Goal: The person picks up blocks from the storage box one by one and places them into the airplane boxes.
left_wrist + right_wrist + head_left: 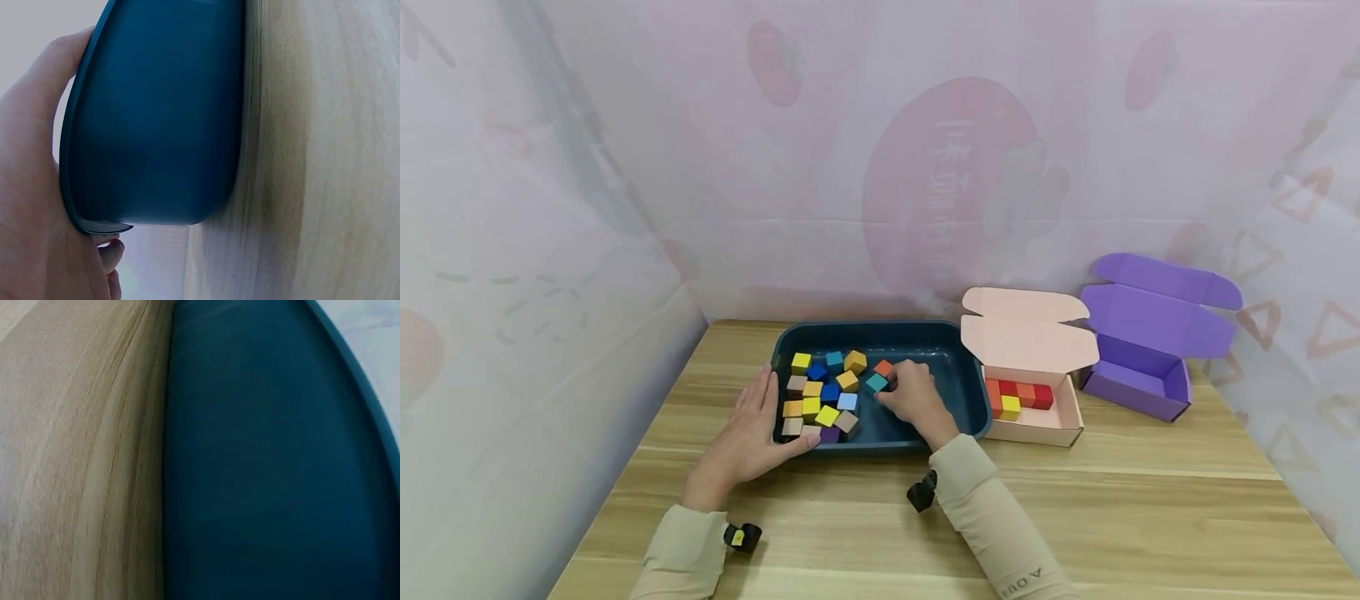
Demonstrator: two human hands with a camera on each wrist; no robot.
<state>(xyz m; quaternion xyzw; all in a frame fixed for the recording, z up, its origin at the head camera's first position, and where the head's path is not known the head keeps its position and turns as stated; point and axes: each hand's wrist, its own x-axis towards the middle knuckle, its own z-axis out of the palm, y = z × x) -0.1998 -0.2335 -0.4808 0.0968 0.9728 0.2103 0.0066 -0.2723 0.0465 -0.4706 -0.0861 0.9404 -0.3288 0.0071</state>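
Note:
A dark teal tray (880,446) sits on the table with several coloured cubes in its left half. My left hand (748,437) rests on its front left corner, fingers stretched along the left side and thumb lying over the front rim. In the left wrist view, that hand (31,175) lies against the rim of the tray (156,119). Inside the tray, my right hand (917,400) pinches a teal cube (876,383) between thumb and fingers. Just behind it is an orange cube (883,367). The right wrist view shows only the outer wall of the tray (269,444) and the table.
Right of the tray stands an open pale pink box (1037,435) with red, orange and yellow cubes inside. Farther right is an open purple box (1131,396). The wooden table (1150,517) meets fabric walls at the back and left.

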